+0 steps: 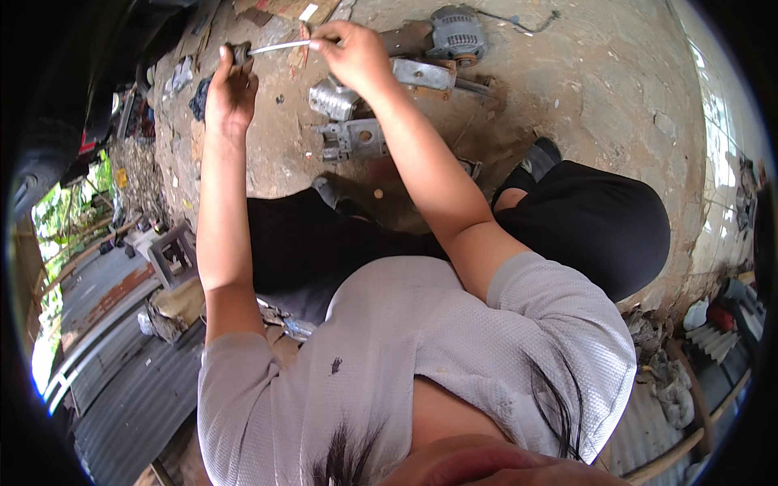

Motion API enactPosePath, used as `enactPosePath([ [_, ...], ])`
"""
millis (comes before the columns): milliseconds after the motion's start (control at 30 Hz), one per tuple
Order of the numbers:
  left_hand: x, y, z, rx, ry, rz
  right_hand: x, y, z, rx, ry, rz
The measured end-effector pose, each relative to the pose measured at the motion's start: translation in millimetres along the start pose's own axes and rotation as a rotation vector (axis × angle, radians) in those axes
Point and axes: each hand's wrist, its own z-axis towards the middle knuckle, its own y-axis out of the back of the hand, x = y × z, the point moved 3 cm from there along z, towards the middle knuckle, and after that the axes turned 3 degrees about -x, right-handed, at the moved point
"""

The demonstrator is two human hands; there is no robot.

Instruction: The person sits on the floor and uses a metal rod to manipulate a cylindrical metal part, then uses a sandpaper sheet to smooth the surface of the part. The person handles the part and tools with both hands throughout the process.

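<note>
Both my arms reach far out over the dirty concrete floor. My left hand [232, 95] is raised, its fingers closed on a small dark round part [241, 53]. A thin pale rod [279, 46] runs from that part to my right hand [355, 55], which pinches its other end between thumb and fingers. Whether the rod is fixed into the dark part or only touches it, I cannot tell. Below the hands lie a silver ribbed metal piece [334, 99] and a grey cast metal bracket [353, 140].
A grey vented motor housing [458, 34] and a flat-topped metal block [425, 74] lie beyond my right forearm. A black cable [527, 26] trails at the far side. A dark rag [199, 99] lies left of my left hand. Corrugated sheets [142, 389] stand at the lower left.
</note>
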Motion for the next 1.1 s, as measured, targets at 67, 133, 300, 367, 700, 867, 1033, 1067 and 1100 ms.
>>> enactPosePath([
  [67, 2, 13, 12, 0.086, 0.009, -0.002, -9, -2, 2, -0.028, 0.123, 0.045],
  [133, -2, 32, 10, 0.064, -0.037, 0.011, 1, 14, 8, 0.128, -0.241, 0.216],
  [300, 11, -15, 11, 0.107, -0.025, 0.086, -8, 28, 12, 0.03, -0.064, 0.187],
  [367, 7, -20, 0, 0.119, -0.064, 0.075, -9, 26, 10, 0.036, -0.086, 0.26],
  [700, -4, -12, -2, 0.176, -0.042, 0.014, -33, 25, 18, 0.108, -0.158, 0.46],
  [867, 4, 6, 8, 0.156, -0.007, 0.007, -28, 26, 16, 0.156, -0.125, 0.498],
  [1033, 6, -11, -6, 0.092, 0.004, 0.07, -35, 32, 15, 0.136, -0.119, 0.443],
  [1067, 5, -15, -10, 0.064, 0.009, 0.07, -39, 31, 16, 0.134, -0.086, 0.455],
  [1100, 5, -16, -12, 0.036, 0.014, 0.07, -44, 32, 16, 0.152, -0.1, 0.438],
])
